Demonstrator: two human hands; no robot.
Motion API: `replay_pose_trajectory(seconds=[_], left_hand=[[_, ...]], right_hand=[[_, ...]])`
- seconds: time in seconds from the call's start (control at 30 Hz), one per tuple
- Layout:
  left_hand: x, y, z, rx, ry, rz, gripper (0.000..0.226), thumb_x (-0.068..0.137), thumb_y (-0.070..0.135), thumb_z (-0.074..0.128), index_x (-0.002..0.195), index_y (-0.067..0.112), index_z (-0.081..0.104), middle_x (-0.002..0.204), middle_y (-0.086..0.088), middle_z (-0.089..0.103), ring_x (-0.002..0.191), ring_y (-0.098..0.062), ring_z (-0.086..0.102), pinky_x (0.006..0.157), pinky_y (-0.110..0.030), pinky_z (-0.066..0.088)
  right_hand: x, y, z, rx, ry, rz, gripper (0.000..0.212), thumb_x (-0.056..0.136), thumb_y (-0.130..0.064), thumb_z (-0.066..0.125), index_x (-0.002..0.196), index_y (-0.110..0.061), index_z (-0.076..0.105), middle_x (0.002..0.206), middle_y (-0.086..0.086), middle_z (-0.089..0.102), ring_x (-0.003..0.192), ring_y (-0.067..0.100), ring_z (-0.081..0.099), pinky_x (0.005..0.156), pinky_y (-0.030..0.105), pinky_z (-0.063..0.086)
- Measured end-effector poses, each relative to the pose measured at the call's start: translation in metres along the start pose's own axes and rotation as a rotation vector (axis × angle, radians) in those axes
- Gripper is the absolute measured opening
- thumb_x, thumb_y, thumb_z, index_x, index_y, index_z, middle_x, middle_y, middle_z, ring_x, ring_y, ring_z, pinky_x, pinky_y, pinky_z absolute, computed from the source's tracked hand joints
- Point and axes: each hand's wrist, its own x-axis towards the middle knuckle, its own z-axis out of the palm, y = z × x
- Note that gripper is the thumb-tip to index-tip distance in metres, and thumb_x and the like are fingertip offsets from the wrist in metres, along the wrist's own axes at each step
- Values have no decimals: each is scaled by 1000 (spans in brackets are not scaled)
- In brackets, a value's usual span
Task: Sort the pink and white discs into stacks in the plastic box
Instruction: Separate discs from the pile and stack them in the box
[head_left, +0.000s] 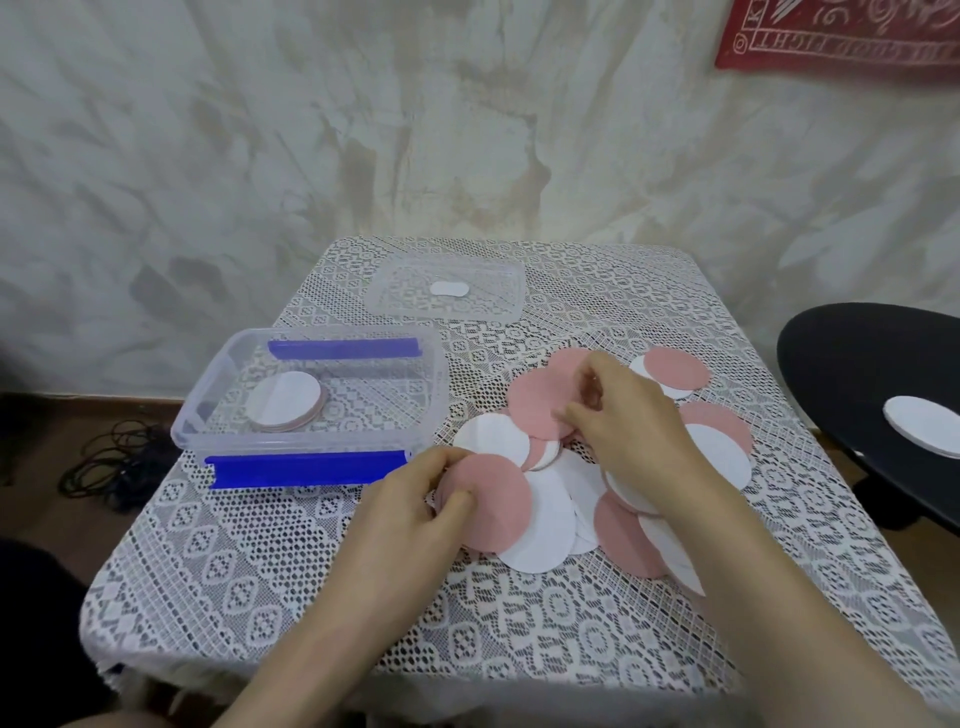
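A loose pile of pink and white discs (550, 514) covers the right middle of the table. My left hand (415, 499) pinches a pink disc (498, 493) at the pile's left edge, thumb on top. Farther back, my right hand (628, 415) pinches the edge of another pink disc (535, 405). The clear plastic box (208, 400) with blue clips stands to the left. Inside it lies a small stack of discs (284, 401) with a white one on top and pink edges showing beneath.
The box's clear lid (509, 306) lies at the back of the lace-covered table (260, 587). A black round stool (841, 364) with a white disc (922, 425) on it stands at the right. Cables (114, 457) lie on the floor at the left.
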Motion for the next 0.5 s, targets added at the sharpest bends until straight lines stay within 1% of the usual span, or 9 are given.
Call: replay_pose_trajectory(seconds=[0.07, 0.13, 0.2, 0.23, 0.3, 0.33, 0.4, 0.47, 0.5], left_hand=[[1, -1, 1, 5, -1, 8, 23, 95, 19, 55, 100, 39, 65, 77, 14, 69, 63, -10, 61, 61, -21, 47], [1, -4, 2, -3, -10, 17, 22, 97, 21, 54, 102, 39, 64, 64, 17, 63, 51, -7, 53, 51, -21, 42], [0, -5, 3, -24, -11, 22, 21, 99, 21, 51, 102, 38, 63, 54, 16, 57, 44, -4, 46, 46, -18, 34], [-1, -6, 2, -36, -9, 30, 21, 100, 21, 49, 103, 37, 62, 53, 15, 57, 44, -3, 45, 46, -19, 34], [-2, -10, 0, -62, 0, 55, 22, 103, 22, 46, 104, 37, 62, 55, 12, 58, 45, -5, 45, 49, -25, 37], [-3, -12, -1, -83, 1, 62, 23, 104, 23, 44, 104, 37, 62, 56, 7, 58, 47, -8, 45, 50, -29, 38], [-5, -14, -3, -133, -7, 80, 25, 106, 25, 41, 105, 39, 62, 57, -6, 56, 48, -11, 46, 49, -32, 39], [-9, -13, -5, -157, -27, 112, 26, 106, 27, 40, 105, 42, 62, 59, -14, 57, 48, -11, 48, 48, -29, 40], [-11, -14, -6, -148, -36, 131, 24, 105, 30, 42, 107, 43, 61, 61, -13, 58, 49, -11, 49, 49, -28, 41]], right_hand=[[0, 6, -2, 82, 18, 16, 18, 94, -23, 67, 84, -26, 52, 78, -7, 63, 76, 22, 66, 67, 37, 49], [-3, 5, -8, 376, -4, 22, 18, 97, -16, 64, 87, -29, 60, 78, -6, 66, 71, 23, 69, 68, 43, 56], [-10, 3, -17, 651, -107, 0, 19, 99, -5, 62, 92, -23, 65, 69, -5, 65, 54, 15, 61, 58, 37, 53], [-16, 0, -20, 693, -180, -30, 17, 98, -3, 61, 92, -18, 65, 65, -6, 63, 52, 11, 56, 54, 31, 49], [-31, -5, -22, 670, -317, -65, 14, 97, -2, 62, 91, -15, 64, 68, -6, 65, 58, 9, 56, 55, 21, 46], [-38, -8, -19, 633, -354, -79, 12, 97, -4, 63, 91, -14, 64, 72, -3, 65, 63, 11, 56, 58, 21, 46], [-52, -12, -10, 540, -355, -119, 7, 96, -11, 67, 94, -16, 64, 77, 4, 64, 68, 15, 57, 66, 31, 48], [-62, -17, 2, 456, -346, -134, 13, 94, -20, 69, 98, -30, 63, 83, -4, 68, 72, 18, 63, 71, 39, 52], [-66, -20, 7, 405, -343, -148, 17, 93, -25, 69, 102, -36, 62, 84, -9, 69, 75, 13, 65, 74, 41, 54]])
